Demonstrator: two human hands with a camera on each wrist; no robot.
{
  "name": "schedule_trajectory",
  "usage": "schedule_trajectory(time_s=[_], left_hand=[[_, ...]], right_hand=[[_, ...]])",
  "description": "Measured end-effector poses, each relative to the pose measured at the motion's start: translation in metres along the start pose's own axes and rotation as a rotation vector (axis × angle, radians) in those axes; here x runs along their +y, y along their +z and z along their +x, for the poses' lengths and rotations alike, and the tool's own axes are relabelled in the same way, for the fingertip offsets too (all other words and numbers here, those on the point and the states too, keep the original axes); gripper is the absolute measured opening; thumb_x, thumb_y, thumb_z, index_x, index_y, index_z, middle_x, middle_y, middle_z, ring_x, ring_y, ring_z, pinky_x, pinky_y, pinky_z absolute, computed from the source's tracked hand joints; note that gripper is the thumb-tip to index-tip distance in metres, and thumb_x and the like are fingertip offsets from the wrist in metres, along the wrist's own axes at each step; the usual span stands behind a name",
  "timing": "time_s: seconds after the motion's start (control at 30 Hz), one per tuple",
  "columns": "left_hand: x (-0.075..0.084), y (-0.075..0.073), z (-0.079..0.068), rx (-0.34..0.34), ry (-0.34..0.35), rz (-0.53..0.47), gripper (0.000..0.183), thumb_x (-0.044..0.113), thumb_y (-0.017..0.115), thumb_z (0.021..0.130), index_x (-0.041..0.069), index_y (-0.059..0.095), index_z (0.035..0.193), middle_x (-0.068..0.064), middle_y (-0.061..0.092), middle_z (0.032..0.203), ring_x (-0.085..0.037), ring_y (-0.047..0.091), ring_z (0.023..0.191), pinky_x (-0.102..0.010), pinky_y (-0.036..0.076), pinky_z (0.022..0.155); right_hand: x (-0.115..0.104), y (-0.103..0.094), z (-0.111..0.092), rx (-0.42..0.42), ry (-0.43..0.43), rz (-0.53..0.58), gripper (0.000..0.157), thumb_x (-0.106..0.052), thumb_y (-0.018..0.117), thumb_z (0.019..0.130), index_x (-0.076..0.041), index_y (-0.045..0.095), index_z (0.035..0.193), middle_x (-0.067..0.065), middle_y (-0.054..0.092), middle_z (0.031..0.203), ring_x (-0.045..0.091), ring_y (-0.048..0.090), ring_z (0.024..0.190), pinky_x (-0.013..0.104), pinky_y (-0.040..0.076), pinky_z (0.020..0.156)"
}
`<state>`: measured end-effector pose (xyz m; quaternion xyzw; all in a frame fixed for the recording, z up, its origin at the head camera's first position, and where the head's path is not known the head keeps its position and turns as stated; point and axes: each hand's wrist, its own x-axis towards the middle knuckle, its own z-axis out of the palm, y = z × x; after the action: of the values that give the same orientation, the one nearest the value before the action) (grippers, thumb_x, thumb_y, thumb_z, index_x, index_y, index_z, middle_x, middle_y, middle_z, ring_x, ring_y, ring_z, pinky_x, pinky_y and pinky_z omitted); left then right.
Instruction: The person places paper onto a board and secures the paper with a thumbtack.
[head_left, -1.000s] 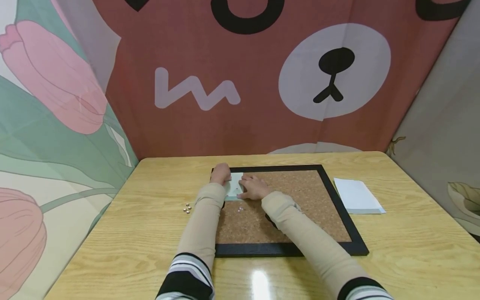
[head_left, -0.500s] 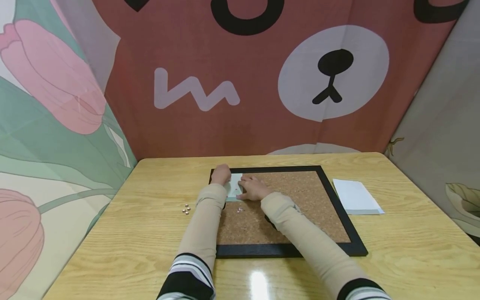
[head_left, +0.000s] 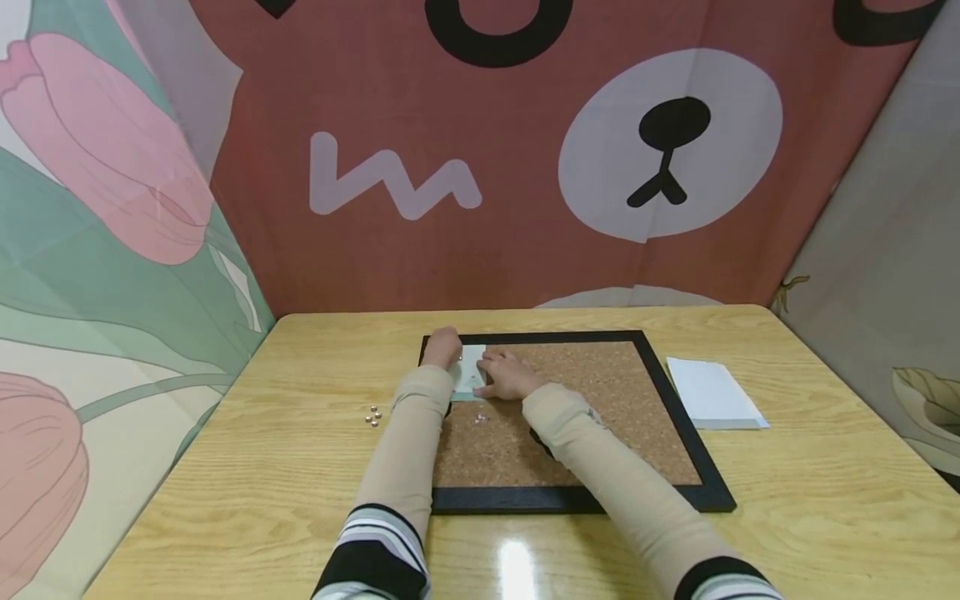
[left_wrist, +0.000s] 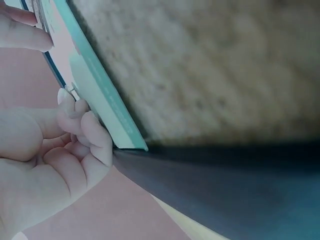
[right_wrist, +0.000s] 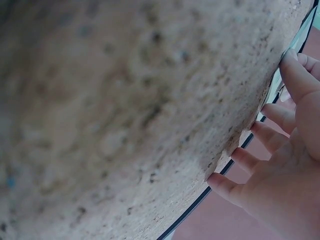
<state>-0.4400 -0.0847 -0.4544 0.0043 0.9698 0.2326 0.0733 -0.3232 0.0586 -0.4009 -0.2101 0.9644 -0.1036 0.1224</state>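
Note:
A pale green sheet of paper lies at the far left corner of a black-framed cork board. At its left edge, my left hand pinches a small metal tack between thumb and forefinger, close to the paper; whether the point has entered the board is hidden. The other fingers of that hand are curled in. My right hand rests spread out, thumb and forefinger on the paper's right edge and the remaining fingertips on the cork.
Several shiny tacks lie on the wooden table left of the board. Small clear pieces sit on the cork just below the paper. A stack of white paper is right of the frame. Printed cloth hangs behind.

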Motion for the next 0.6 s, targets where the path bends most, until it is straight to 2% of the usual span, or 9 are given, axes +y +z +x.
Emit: schedule_trajectory(time_s=[0.03,0.07,0.1,0.13,0.3,0.37,0.43,0.6], left_hand=[[-0.007,0.009,0.015,-0.005,-0.007,-0.004,0.019,0.003,0.043,0.088,0.0,0.062,0.087,-0.013,0.055,0.076,-0.022,0.045,0.058,-0.033,0.041,0.05],[-0.011,0.014,0.022,0.011,0.0,0.0,0.018,0.003,0.043,0.087,0.0,0.061,0.084,-0.014,0.053,0.073,-0.022,0.043,0.055,-0.034,0.04,0.047],[-0.009,0.013,0.021,0.002,-0.009,0.002,0.018,0.003,0.043,0.087,0.0,0.061,0.084,-0.014,0.052,0.073,-0.022,0.041,0.054,-0.034,0.039,0.047],[-0.005,0.009,0.015,-0.003,-0.025,0.001,0.018,0.003,0.043,0.087,0.0,0.061,0.085,-0.015,0.052,0.073,-0.022,0.04,0.053,-0.035,0.039,0.046],[0.033,-0.033,-0.056,-0.024,-0.075,0.021,0.018,0.002,0.043,0.089,0.0,0.06,0.088,-0.014,0.053,0.075,-0.02,0.04,0.053,-0.033,0.039,0.048],[0.041,-0.042,-0.075,-0.003,-0.062,0.026,0.017,0.002,0.042,0.089,0.0,0.059,0.085,-0.012,0.052,0.073,-0.019,0.039,0.052,-0.03,0.038,0.048],[0.044,-0.047,-0.085,0.014,-0.05,0.037,0.018,0.002,0.043,0.089,0.001,0.059,0.082,-0.011,0.051,0.07,-0.018,0.038,0.052,-0.029,0.036,0.047],[0.045,-0.047,-0.085,0.063,-0.055,0.064,0.018,0.004,0.046,0.089,0.003,0.06,0.077,-0.008,0.049,0.065,-0.017,0.037,0.05,-0.028,0.034,0.043]], right_hand=[[0.0,0.0,0.0,-0.002,-0.001,-0.002,0.06,-0.041,0.055,0.086,-0.013,0.037,0.137,0.007,0.023,0.144,0.03,0.017,0.131,0.053,0.018,0.1],[0.001,-0.001,0.0,-0.005,-0.001,0.001,0.06,-0.041,0.054,0.086,-0.013,0.037,0.137,0.007,0.023,0.144,0.03,0.017,0.131,0.053,0.018,0.1],[0.001,-0.001,0.0,-0.009,0.0,0.002,0.061,-0.041,0.054,0.086,-0.013,0.037,0.137,0.007,0.023,0.145,0.03,0.016,0.131,0.053,0.018,0.1],[0.001,-0.002,0.0,-0.013,0.002,0.002,0.061,-0.041,0.054,0.086,-0.014,0.036,0.137,0.007,0.023,0.145,0.03,0.016,0.131,0.053,0.017,0.1],[0.0,-0.003,-0.001,-0.024,0.006,0.0,0.061,-0.042,0.054,0.086,-0.015,0.036,0.138,0.006,0.022,0.145,0.029,0.015,0.131,0.053,0.016,0.1],[-0.001,-0.003,-0.001,-0.023,0.006,-0.003,0.061,-0.042,0.053,0.086,-0.015,0.036,0.138,0.006,0.022,0.145,0.029,0.015,0.131,0.053,0.016,0.1],[-0.001,-0.003,-0.002,-0.021,0.009,-0.003,0.061,-0.042,0.054,0.087,-0.015,0.036,0.138,0.006,0.022,0.145,0.029,0.014,0.132,0.053,0.016,0.1],[-0.002,-0.003,-0.004,-0.014,0.016,0.001,0.061,-0.042,0.054,0.086,-0.014,0.036,0.138,0.006,0.023,0.145,0.029,0.014,0.132,0.053,0.016,0.1]])
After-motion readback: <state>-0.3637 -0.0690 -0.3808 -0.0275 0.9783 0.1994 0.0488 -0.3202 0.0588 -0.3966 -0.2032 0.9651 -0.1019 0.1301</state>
